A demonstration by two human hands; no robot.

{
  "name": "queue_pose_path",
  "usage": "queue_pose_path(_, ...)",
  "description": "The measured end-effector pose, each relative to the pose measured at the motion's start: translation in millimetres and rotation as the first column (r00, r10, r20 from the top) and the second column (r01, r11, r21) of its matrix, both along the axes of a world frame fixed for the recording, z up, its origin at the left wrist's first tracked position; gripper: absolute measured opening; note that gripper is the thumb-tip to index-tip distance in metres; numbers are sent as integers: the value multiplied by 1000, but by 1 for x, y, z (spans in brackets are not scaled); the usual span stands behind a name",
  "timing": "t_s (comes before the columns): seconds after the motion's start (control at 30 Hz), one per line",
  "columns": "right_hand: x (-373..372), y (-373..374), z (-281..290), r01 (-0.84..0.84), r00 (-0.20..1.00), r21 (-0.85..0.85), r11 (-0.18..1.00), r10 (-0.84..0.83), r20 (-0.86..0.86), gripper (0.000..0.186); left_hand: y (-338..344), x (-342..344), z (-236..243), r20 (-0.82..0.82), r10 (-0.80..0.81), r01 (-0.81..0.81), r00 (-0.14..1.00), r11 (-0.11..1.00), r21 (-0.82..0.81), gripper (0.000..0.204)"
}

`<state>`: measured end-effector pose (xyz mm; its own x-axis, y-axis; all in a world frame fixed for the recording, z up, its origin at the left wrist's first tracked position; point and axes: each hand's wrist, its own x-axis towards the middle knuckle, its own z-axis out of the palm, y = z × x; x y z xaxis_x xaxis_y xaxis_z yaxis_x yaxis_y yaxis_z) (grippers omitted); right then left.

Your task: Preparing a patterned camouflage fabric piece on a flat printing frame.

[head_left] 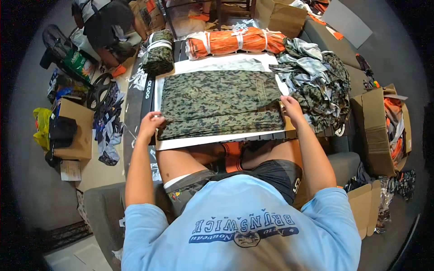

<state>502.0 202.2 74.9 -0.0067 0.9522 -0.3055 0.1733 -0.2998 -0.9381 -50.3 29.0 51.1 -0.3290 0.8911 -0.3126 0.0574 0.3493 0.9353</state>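
Note:
In front of me on a low table lies a flat stack of green camouflage cloth (pixel 217 97), with a folded strip along its near edge. A white sheet (pixel 199 143) shows beneath it. My left hand (pixel 150 125) pinches the cloth at the near left edge, thumb and fingertips together. On the opposite side, my right hand (pixel 292 109) has its thumb and fingers closed on the right edge, a little farther from me. What lies between the fingertips is partly hidden.
Behind the stack are a tied camouflage bundle (pixel 158 53) and a tied orange bundle (pixel 239 41). A loose camouflage heap (pixel 321 83) fills the table's right end. Cardboard boxes (pixel 377 135) stand to the right. Another person (pixel 106 27) bends down at the far left.

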Motion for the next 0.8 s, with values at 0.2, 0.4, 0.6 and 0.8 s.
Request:
queue_pose_path(0.2, 19, -8, -40, -72, 985, 297, 952, 22, 169, 20, -22, -1, -23, -126, 90, -94, 988, 995, -26, 21)
queue_pose_path(0.4, 8, -14, -27, -7, 1000, 247, 969, 3, 17, 20, -24, -21, -28, -374, -77, 8, 924, 983, -182, 20)
queue_pose_path(0.6, 16, 0, -36, 47, 997, 515, 856, -76, 35, 22, -16, -1, 10, -367, -78, 36, 927, 992, -121, 12)
queue_pose_path(0.8, 16, 8, -11, 105, 980, 374, 921, -33, -194, 25, -15, -3, 14, -185, 120, -76, 975, 971, 228, 18)
